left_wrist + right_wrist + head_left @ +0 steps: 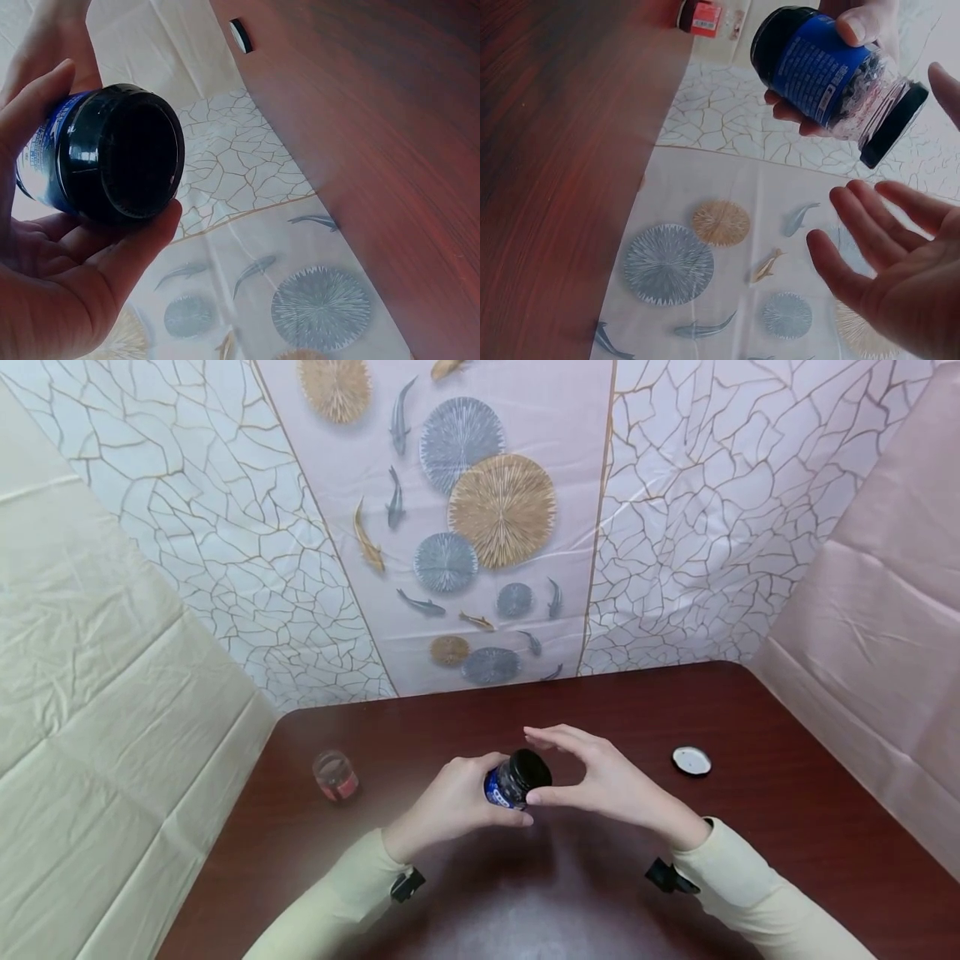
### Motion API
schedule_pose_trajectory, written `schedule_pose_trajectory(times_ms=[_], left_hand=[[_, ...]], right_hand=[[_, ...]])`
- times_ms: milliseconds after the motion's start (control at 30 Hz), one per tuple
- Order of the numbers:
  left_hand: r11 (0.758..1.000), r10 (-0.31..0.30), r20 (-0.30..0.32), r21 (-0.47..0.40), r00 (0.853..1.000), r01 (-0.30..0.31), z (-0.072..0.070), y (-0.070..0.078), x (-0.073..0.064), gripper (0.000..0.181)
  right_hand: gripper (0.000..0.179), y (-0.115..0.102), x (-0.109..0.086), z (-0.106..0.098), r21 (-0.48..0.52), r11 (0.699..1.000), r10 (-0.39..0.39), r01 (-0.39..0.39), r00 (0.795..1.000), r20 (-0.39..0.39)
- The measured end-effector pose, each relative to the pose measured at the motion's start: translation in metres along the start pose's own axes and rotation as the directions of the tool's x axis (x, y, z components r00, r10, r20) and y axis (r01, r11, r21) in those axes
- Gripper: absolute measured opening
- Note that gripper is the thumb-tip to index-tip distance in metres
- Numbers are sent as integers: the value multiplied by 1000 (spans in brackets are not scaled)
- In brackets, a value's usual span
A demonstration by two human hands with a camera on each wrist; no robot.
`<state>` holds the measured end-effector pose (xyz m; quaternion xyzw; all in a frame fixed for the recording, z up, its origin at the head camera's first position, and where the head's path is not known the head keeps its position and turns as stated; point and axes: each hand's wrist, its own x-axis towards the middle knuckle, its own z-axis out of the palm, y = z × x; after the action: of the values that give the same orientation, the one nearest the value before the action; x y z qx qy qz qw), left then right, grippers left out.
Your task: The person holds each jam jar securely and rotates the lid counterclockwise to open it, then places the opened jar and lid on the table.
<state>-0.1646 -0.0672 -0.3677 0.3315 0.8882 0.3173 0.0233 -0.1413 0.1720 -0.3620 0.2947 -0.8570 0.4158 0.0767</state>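
My left hand (463,793) grips a glass jar (498,789) with a blue label (817,67) and a black screw lid (530,769). The jar is tilted, lid toward the right hand. Thumb and fingers wrap its body on either side. In the left wrist view, the dark base (142,161) faces the camera. Through the clear glass by the lid, the right wrist view shows pale and dark contents (859,94). Around the lid, my right hand (600,777) is spread, fingers parted from the thumb, its thumb tip overlapping the lid's edge in the head view.
On the table's left side stands a small clear jar (334,775) with a red label. A loose lid (692,761), white inside with a dark rim, lies to the right. Patterned cloth (450,635) rises behind the brown table (615,710), with plain cloth at both sides.
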Motion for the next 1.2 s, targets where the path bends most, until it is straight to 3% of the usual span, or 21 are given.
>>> schedule_pose_trajectory(times_ms=[500, 700, 933, 1200], left_hand=[[999, -13, 5, -30, 1000, 13, -1, 2, 2, 65], [1000, -17, 10, -24, 1000, 17, -2, 2, 1, 68], [1000, 27, -7, 17, 1000, -27, 0, 0, 3, 64], [999, 27, 12, 39, 1000, -27, 0, 1, 3, 66]], right_hand=[[62, -3, 4, 8, -29, 999, -25, 23, 998, -52], [59, -4, 3, 6, -24, 999, -40, 39, 999, -28], [63, -6, 3, 0, -37, 992, -119, 120, 993, 13], [65, -6, 3, -2, -15, 991, -132, 133, 989, 60]])
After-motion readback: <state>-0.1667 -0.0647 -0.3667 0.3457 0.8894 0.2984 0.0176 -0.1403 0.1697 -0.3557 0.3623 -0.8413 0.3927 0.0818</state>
